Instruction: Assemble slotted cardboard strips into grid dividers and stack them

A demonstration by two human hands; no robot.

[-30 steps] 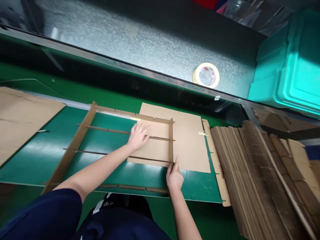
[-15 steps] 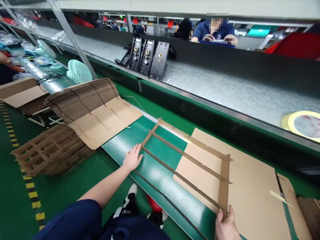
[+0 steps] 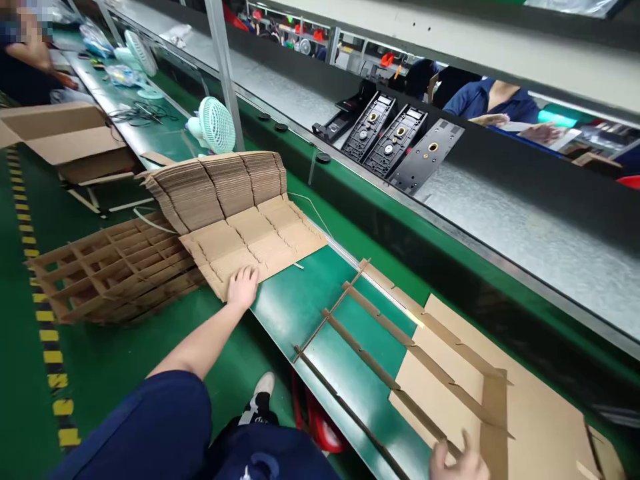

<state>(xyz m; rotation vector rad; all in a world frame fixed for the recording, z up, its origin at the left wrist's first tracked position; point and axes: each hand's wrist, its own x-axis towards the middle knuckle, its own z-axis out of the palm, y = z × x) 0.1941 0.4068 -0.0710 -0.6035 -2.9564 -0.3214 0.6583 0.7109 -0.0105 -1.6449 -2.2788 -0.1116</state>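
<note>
My left hand (image 3: 243,287) rests with fingers flat on the near corner of a slotted cardboard sheet (image 3: 255,241) that lies atop a fanned stack of flat cardboard (image 3: 215,187). At the bottom edge, my right hand (image 3: 457,459) touches the near right corner of a cardboard divider grid (image 3: 395,347); its fingers are only partly in view. The grid lies on the green belt (image 3: 300,307), partly over a flat cardboard sheet (image 3: 540,407).
A pile of assembled divider grids (image 3: 110,267) sits on the floor at left. Beyond are a small fan (image 3: 215,125), an open carton (image 3: 65,137), black panels (image 3: 395,137) on the grey conveyor and other workers behind it. Yellow-black tape (image 3: 35,280) marks the floor.
My view has swung further left. My left hand left the grid's left end and reached out onto the slotted sheet. My right hand stays at the grid's near right corner.
</note>
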